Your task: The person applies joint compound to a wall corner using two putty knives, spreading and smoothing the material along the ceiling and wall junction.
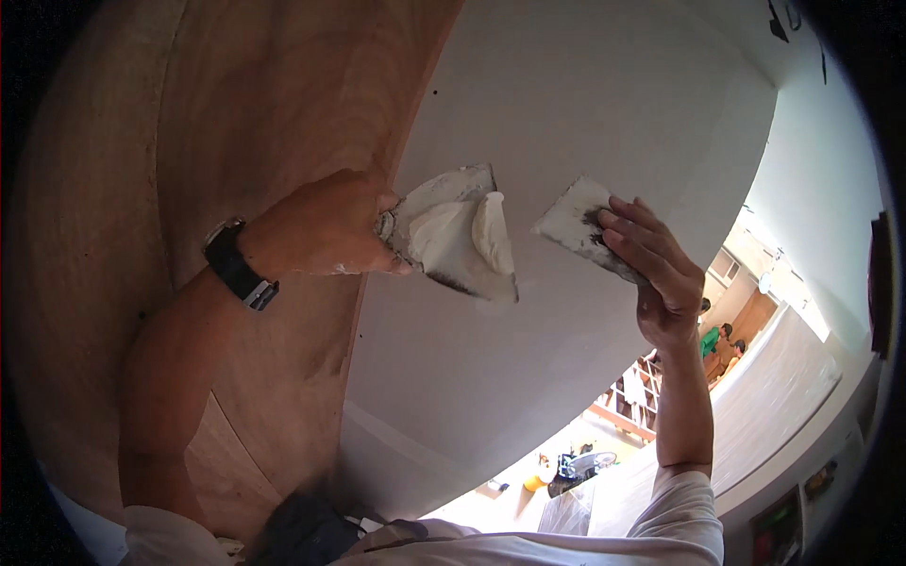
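Down at the lower edge, white sleeves [661,524] and both forearms coming up into view, a black wristwatch [241,266] strapped on the left wrist. Left hand [326,231] is clenched around the handle end of a broad putty knife [453,236], the blade angled out to the right and carrying a thick lump of white filler [486,231], with more of it smeared across the blade face. Just beside it, a small gap between the two blades, the right hand [656,269] is grasping a second, smaller scraper [580,224]: fingers laid flat across its top, thumb hidden underneath, the blade streaked white and pointing left toward the loaded knife. Both tools are held up close against the white panel [585,113]; whether either blade is actually touching the surface I cannot tell. Behind the left hand runs a brown wooden panel [264,104], its grain showing, meeting the white panel along an edge that passes right by the knuckles. Farther off, past the right forearm, a bright room: wooden shelving [630,401], a yellow bucket [536,481] on the floor, and a person in a green top [710,341] well apart from the work
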A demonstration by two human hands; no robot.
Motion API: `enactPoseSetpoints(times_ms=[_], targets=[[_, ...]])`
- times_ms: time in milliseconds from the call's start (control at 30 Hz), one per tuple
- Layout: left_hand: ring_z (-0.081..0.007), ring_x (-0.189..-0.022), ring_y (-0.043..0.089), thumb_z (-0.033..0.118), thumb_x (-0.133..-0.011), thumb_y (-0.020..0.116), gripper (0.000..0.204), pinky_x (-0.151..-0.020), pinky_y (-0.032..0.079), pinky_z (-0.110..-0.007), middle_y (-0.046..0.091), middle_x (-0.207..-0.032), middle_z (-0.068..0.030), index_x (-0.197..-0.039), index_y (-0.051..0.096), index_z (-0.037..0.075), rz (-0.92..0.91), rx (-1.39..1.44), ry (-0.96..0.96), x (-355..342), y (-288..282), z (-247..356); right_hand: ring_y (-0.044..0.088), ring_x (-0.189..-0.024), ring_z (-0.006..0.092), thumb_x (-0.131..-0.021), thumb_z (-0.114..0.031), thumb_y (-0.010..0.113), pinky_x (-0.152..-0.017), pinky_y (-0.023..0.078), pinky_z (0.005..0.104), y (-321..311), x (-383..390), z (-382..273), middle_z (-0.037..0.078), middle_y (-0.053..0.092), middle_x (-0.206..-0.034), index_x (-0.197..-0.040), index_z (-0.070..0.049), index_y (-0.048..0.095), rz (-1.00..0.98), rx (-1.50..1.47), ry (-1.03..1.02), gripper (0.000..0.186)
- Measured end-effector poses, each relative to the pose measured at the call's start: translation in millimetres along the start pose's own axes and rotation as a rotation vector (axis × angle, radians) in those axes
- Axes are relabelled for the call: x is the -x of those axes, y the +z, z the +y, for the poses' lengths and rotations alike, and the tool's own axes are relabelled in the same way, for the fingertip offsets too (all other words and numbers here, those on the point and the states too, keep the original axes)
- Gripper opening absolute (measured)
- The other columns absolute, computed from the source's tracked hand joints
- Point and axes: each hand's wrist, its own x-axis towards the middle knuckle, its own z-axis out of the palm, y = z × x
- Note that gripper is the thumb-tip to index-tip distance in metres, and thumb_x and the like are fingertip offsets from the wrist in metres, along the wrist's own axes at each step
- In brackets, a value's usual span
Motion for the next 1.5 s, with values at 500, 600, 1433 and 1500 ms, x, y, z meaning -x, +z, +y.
enactPoseSetpoints(times_ms=[500, 600, 1433, 1500], targets=[[-0.036, -0.088, 0.068, 0.03, -0.074, 0.084, 0.046, -0.078, 0.052, -0.043, 0.071, -0.097, -0.0208, -0.109, 0.073, 0.001, -0.102, -0.328, -0.009, 0.8, 0.2, 21.6, 0.065, -0.12, 0.0214, -0.078, -0.004, 0.071, -0.118, 0.037, 0.053, 8.0, -24.1, -20.3, -0.007, 0.075, -0.117, -0.106, -0.024, 0.079, -0.221, -0.046, -0.182, 0.036], [-0.0389, -0.084, 0.069, 0.025, -0.073, 0.082, 0.034, -0.074, 0.052, -0.045, 0.071, -0.09, -0.0219, -0.094, 0.072, 0.0, 0.012, -0.214, 0.064, -2.7, 1.9, 10.1, 0.066, -0.115, 0.0213, -0.074, -0.002, 0.074, -0.111, 0.042, 0.0497, 10.6, -30.6, -29.5, -0.006, 0.075, -0.114, -0.106, -0.022, 0.078, -0.321, -0.104, -0.233, 0.038], [-0.0385, -0.087, 0.071, 0.024, -0.068, 0.085, 0.045, -0.077, 0.054, -0.04, 0.073, -0.095, -0.0218, -0.105, 0.074, 0.0, 0.058, -0.112, -0.006, 0.2, -17.4, 18.8, 0.051, -0.133, 0.0299, -0.087, -0.003, 0.058, -0.114, 0.036, 0.0567, -161.5, -73.2, 218.2, 0.006, 0.058, -0.14, -0.141, -0.025, 0.059, 0.33, 1.302, 0.143, 0.058], [-0.0388, -0.086, 0.071, 0.024, -0.068, 0.085, 0.045, -0.077, 0.054, -0.041, 0.072, -0.094, -0.0224, -0.104, 0.074, 0.0, 0.071, -0.098, 0.014, 0.3, -19.8, 26.3, 0.051, -0.134, 0.0299, -0.087, -0.003, 0.058, -0.114, 0.035, 0.0564, -163.2, -73.5, 223.7, 0.004, 0.058, -0.141, -0.14, -0.025, 0.06, 0.321, 1.294, 0.147, 0.057]])
